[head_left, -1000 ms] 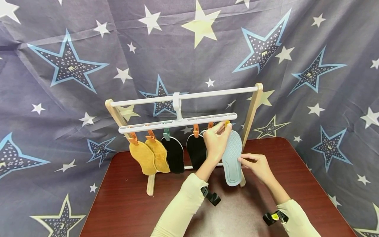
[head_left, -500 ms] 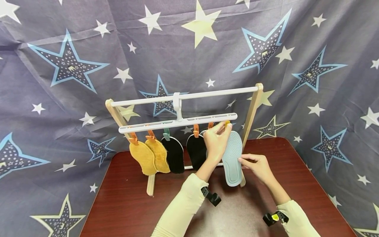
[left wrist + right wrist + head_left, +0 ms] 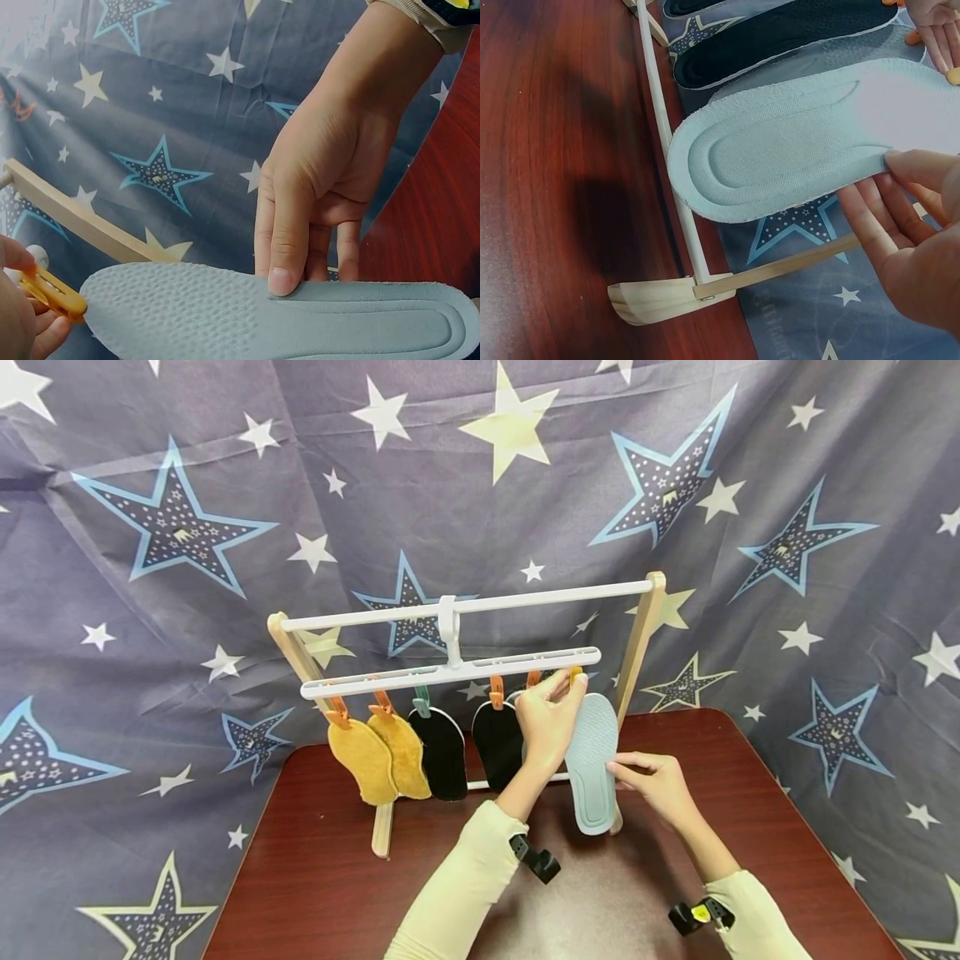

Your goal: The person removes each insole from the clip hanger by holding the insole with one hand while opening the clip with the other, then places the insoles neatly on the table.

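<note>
A light grey insole [image 3: 595, 760] stands roughly upright below the right end of a white clip hanger [image 3: 397, 678]. My right hand [image 3: 658, 785] pinches its right edge between thumb and fingers. At the hanger's end my left hand [image 3: 550, 720] pinches a yellow clip [image 3: 56, 295]. In the left wrist view the clip's tip meets the insole's rounded top; whether it grips the edge I cannot tell. Behind, a black insole [image 3: 497, 743] hangs from an orange clip [image 3: 497, 692]. Another grey insole [image 3: 802, 69] is mostly hidden by my left hand in the head view.
The hanger hooks over the top rail [image 3: 555, 597] of a wooden rack [image 3: 640, 643] on a reddish-brown table [image 3: 315, 877]. Two yellow insoles [image 3: 363, 762] and another black insole [image 3: 442, 756] hang on the left. A star-patterned cloth [image 3: 225, 410] stands behind.
The grey insole's lower part has shifted slightly right and down along with my right hand. My left hand stays at the yellow clip.
</note>
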Available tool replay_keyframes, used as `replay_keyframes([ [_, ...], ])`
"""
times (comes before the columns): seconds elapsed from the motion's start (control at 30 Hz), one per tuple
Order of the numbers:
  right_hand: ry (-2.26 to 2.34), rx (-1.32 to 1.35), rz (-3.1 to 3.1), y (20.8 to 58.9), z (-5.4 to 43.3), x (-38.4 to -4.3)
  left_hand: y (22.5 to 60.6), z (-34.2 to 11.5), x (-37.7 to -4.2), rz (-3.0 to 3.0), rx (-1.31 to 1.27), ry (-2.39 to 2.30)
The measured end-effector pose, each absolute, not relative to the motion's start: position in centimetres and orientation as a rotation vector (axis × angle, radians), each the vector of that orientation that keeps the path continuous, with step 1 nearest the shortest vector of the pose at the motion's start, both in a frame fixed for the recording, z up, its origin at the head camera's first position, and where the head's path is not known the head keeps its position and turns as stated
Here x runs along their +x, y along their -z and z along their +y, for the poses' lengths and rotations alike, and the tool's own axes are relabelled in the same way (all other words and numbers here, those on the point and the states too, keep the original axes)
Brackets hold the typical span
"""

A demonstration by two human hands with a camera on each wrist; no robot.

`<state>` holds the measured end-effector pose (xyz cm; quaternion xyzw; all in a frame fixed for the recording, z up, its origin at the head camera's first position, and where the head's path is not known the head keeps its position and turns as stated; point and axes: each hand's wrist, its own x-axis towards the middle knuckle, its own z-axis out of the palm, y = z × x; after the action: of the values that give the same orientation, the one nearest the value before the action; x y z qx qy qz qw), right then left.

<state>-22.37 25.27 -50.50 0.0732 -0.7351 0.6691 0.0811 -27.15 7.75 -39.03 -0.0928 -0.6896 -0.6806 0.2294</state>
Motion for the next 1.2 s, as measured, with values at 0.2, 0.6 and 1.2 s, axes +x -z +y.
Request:
replay_keyframes([
  [0.2,-1.998,0.201,-2.191,50.5,25.6,-22.2,39.1,7.7,-27.0,-1.906,-0.259,1.863],
  [0.6,-1.96,0.194,-2.18,50.4,26.3,-21.9,39.3,7.5,-26.6,-1.963,-0.382,1.809],
  [1.2,-2.004,0.11,-2.094,49.7,28.5,-20.7,39.7,7.2,-26.4,-1.961,-0.476,1.76],
])
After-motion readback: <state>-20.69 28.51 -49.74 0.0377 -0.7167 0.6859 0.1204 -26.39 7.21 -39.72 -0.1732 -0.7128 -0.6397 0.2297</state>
